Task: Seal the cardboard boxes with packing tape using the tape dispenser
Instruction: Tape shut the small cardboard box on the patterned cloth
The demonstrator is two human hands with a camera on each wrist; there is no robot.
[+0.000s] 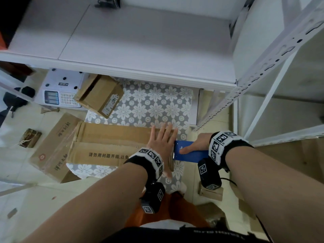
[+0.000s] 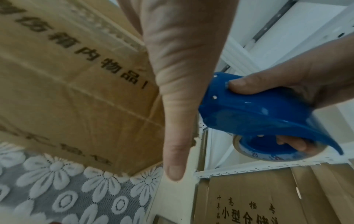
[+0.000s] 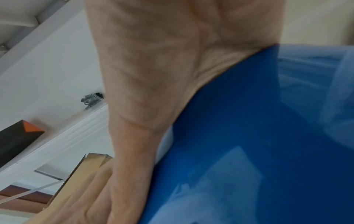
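A long cardboard box with printed black characters lies on a flower-patterned mat, its top flaps down. My left hand rests flat on the box's right end, fingers straight and spread; its thumb hangs over the box's edge. My right hand grips a blue tape dispenser at that same end, thumb on top. The dispenser's toothed edge sits right beside the left palm. In the left wrist view the dispenser shows its clear tape roll underneath. The dispenser fills the right wrist view.
A smaller taped box lies tilted at the mat's far left, against a white weighing scale. Another flat box leans by the long box's left end. A white metal shelf stands over and to the right. Cardboard scraps lie near my knees.
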